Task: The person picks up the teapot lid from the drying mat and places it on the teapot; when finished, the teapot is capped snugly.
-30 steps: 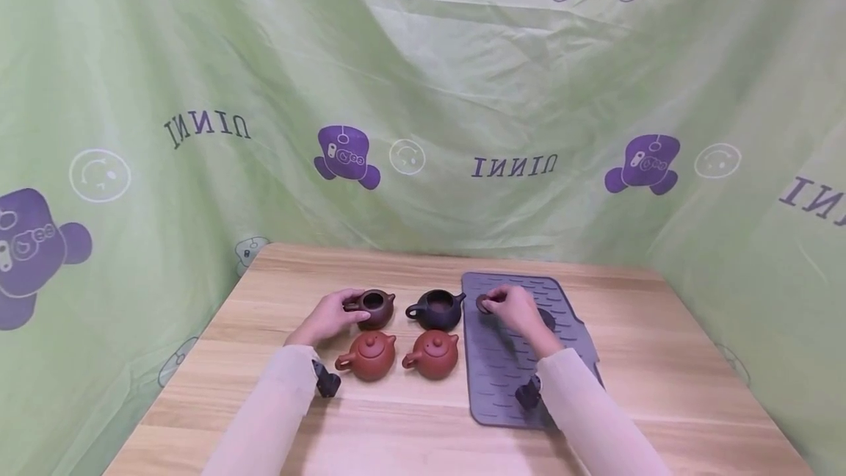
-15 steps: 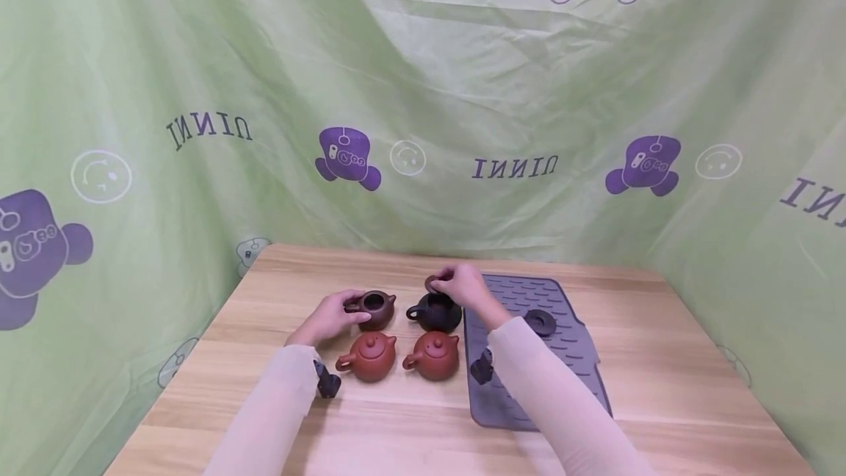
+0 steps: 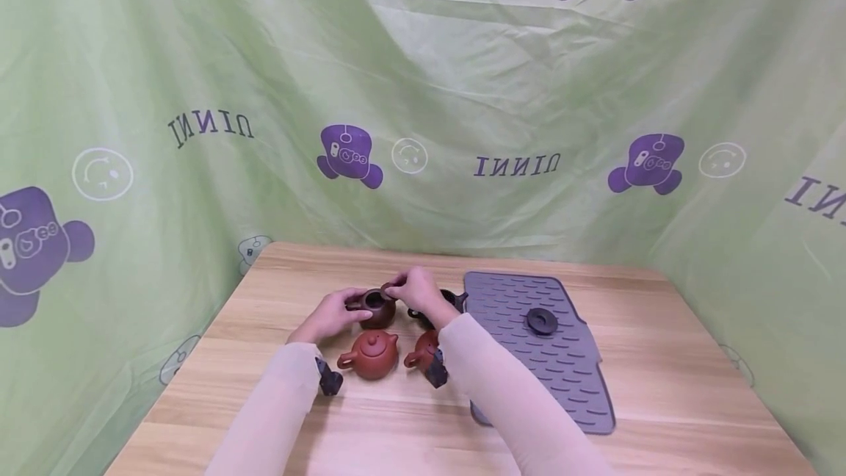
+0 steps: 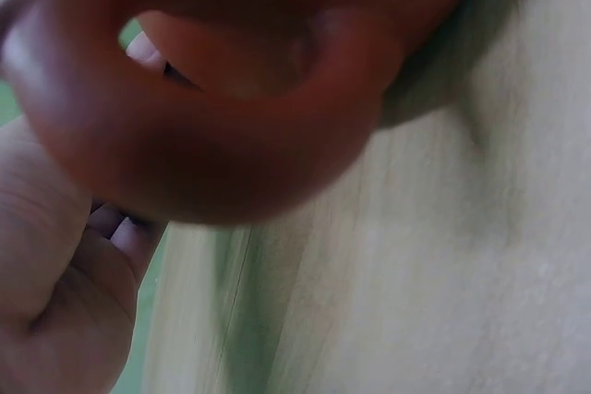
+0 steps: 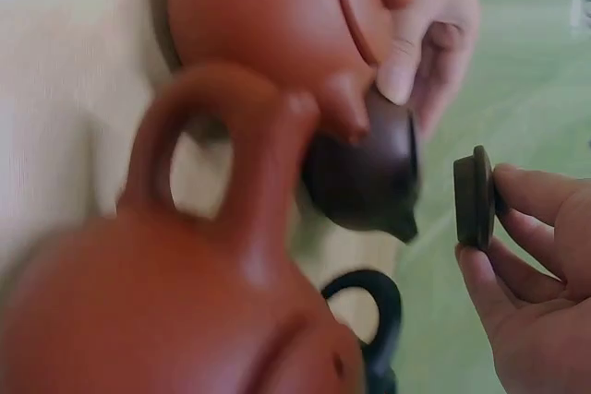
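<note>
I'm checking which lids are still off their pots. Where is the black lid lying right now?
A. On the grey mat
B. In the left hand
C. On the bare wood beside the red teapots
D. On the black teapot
A. The black lid rests on the grey mat, apart from all the teapots and away from both hands.

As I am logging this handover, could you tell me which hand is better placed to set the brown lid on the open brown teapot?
The right hand, probably: it pinches the brown lid just beside the open brown teapot, while the left hand holds that pot at its handle side.
</note>
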`<state>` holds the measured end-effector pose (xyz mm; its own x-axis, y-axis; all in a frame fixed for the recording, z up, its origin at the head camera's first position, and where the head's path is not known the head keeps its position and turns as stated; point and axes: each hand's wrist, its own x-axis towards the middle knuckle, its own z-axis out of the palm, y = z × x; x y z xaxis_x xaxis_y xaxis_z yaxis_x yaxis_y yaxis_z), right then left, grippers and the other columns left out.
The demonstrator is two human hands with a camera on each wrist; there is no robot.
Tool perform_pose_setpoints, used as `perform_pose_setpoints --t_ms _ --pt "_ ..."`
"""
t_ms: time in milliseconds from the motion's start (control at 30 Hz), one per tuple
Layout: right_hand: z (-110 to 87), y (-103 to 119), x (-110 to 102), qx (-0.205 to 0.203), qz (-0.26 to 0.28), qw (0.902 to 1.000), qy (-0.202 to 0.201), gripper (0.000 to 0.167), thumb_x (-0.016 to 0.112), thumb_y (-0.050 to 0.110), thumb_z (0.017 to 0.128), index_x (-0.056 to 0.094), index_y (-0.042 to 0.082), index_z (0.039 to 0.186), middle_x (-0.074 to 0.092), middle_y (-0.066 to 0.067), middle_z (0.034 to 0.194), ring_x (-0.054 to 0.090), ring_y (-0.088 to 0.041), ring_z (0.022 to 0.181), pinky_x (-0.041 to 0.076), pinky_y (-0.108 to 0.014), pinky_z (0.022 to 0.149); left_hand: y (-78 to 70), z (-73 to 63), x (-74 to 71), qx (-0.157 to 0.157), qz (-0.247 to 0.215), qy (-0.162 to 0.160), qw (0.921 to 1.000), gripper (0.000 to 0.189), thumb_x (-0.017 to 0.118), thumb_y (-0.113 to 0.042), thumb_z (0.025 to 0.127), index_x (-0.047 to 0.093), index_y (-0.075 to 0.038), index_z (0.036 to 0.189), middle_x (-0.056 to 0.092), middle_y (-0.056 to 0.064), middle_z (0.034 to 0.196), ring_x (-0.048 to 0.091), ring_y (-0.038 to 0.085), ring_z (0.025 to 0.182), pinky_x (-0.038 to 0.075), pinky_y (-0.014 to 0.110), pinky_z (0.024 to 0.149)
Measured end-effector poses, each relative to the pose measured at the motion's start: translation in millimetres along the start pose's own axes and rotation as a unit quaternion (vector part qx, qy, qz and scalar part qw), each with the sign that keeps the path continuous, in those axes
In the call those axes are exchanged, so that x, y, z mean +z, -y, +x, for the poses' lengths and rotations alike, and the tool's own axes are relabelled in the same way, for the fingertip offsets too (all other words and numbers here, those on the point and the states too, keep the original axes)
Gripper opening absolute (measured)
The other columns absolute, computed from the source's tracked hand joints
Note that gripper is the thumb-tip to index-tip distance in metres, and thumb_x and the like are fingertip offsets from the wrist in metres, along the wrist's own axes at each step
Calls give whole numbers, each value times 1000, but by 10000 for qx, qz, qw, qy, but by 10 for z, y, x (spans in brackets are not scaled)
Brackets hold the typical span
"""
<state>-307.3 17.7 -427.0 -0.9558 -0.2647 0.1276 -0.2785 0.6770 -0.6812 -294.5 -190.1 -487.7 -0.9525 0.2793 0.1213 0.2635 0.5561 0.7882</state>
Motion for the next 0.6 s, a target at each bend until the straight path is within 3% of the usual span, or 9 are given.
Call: perform_pose_setpoints --t_ms 233,533,600 --pt "30 9 249 -121 96 9997 -174 11 80 18 82 76 10 88 70 3 82 61 -13 81 49 -24 75 -8 -10 3 -57 -8 -27 10000 52 78 -18 85 59 1 129 63 16 122 57 30 113 42 47 100" --pt "17 27 374 -161 302 9987 -375 10 80 16 81 76 8 88 70 2 80 64 -16 84 50 -28 80 -34 -21 6 37 50 -83 9999 51 77 -17 85 59 4 128 63 18 121 57 32 114 42 47 100" --pt "51 -44 437 -349 277 9978 -481 11 81 18 81 76 10 87 70 3 80 64 -16 83 50 -28 79 -25 -17 11 62 55 -92 9999 51 77 -17 85 59 4 128 63 18 121 57 32 114 42 47 100"
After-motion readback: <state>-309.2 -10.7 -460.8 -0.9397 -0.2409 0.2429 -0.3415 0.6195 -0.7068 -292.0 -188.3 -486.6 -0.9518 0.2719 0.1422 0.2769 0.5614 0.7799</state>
